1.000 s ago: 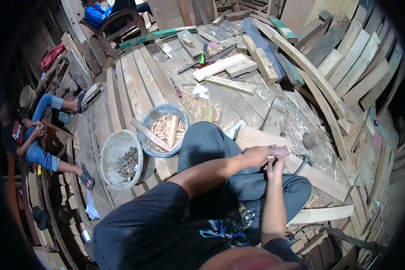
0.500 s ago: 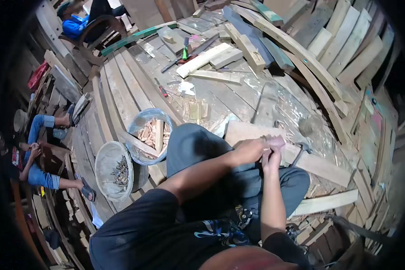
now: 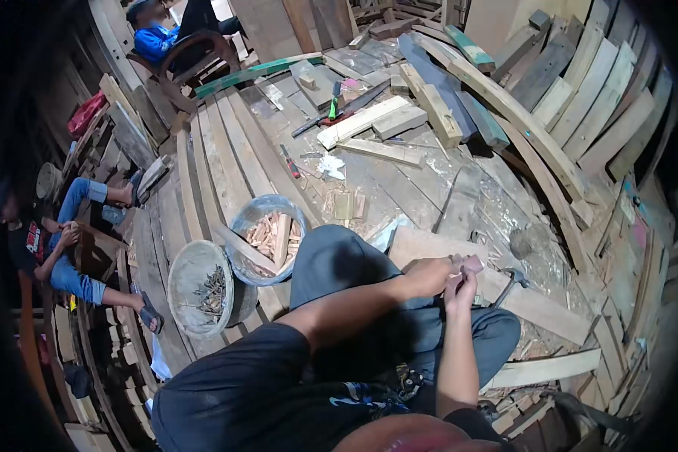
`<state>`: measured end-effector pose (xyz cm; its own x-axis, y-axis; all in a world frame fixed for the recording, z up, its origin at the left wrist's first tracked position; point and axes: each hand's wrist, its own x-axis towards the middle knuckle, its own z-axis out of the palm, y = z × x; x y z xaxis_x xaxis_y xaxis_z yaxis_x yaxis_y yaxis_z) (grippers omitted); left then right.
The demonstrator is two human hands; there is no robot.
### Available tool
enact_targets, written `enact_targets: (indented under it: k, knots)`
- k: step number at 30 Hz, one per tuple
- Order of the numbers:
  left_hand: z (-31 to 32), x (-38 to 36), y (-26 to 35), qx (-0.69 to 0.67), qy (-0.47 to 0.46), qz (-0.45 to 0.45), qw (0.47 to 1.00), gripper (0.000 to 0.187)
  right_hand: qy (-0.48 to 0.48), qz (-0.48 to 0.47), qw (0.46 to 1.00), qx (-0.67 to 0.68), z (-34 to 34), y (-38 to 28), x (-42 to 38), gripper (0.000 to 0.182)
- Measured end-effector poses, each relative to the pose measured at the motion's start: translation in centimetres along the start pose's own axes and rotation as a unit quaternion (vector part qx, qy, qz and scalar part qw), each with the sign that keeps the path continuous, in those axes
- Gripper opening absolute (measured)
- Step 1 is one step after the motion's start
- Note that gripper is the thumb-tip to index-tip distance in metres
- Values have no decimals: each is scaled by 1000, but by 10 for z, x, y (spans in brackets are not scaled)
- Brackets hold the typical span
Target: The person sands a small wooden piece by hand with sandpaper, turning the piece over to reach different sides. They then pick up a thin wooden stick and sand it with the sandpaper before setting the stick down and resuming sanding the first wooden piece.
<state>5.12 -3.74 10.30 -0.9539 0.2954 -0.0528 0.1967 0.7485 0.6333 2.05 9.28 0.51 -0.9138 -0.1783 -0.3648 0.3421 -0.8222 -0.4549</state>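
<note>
My left hand (image 3: 428, 277) and my right hand (image 3: 460, 292) meet over my crossed legs, fingers closed around a small pinkish-brown folded piece (image 3: 471, 264). It looks like stiff paper or cloth, and the fingers cover part of it. Just beyond the hands lies a broad wooden board (image 3: 531, 301). A hammer (image 3: 515, 277) rests on that board, right of my right hand, its head up and its handle toward my knee.
To my left stand a blue bucket (image 3: 236, 226) of wood pieces and a grey bucket (image 3: 175, 290) of nail-like bits. A screwdriver (image 3: 291, 162) and timber blocks (image 3: 399, 120) lie ahead. Curved beams (image 3: 505, 90) rise at right. Two people sit at the left.
The view has tilted, so the surroundings sit lower and mostly further right. Both hands stay together on the pinkish-brown piece, with its visible part looking smaller now.
</note>
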Motion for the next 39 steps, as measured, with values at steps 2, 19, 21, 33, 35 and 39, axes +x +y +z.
enact_targets:
  k: [2, 19, 21, 33, 35, 39]
  knots:
    - [-3, -5, 4, -13, 11, 9, 1000, 30, 11, 8, 1000, 19, -2, -2, -1, 37]
    - [10, -8, -6, -40, 61, 69, 995, 25, 10, 6, 1000, 14, 18, -11, -18, 19]
    - [13, -11, -9, -35, 60, 57, 996, 24, -22, -5, 999, 46, 17, -9, -8, 17]
    - [29, 4, -13, -72, 121, 169, 976, 26, -15, -27, 992, 124, 5, -15, -3, 37]
    - [25, 6, -11, -72, 147, 171, 972, 26, 24, -30, 993, 113, 20, -16, -9, 42]
    - [25, 5, -13, -57, 111, 149, 981, 27, -26, -24, 987, 155, 8, -13, 4, 53]
